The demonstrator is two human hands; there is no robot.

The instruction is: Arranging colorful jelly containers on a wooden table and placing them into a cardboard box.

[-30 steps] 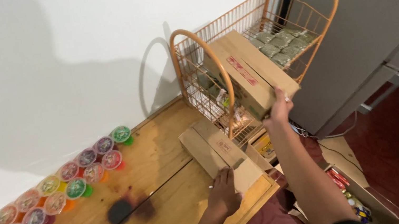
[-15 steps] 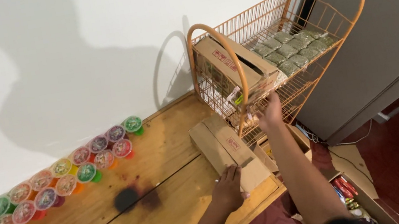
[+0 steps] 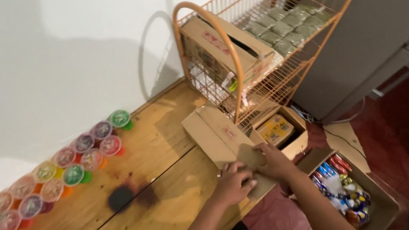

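Observation:
A long brown cardboard box (image 3: 215, 132) lies on the wooden table (image 3: 123, 221) at its right edge. My left hand (image 3: 234, 182) rests on the near end of this box, fingers curled on its top. My right hand (image 3: 272, 160) grips the same end from the right side, at a raised flap. Another cardboard box (image 3: 222, 52) sits inside the orange wire rack (image 3: 278, 26) just beyond.
Several colourful lidded jelly cups (image 3: 50, 175) line the wall at the table's left. A dark stain (image 3: 122, 197) marks the tabletop. Green packets (image 3: 283, 23) fill the rack's top. On the floor are an open box with a yellow pack (image 3: 279, 129) and a carton of snacks (image 3: 345, 191).
My right hand has come down from the box in the wire rack to the near end of the box on the table. The view has tilted downward.

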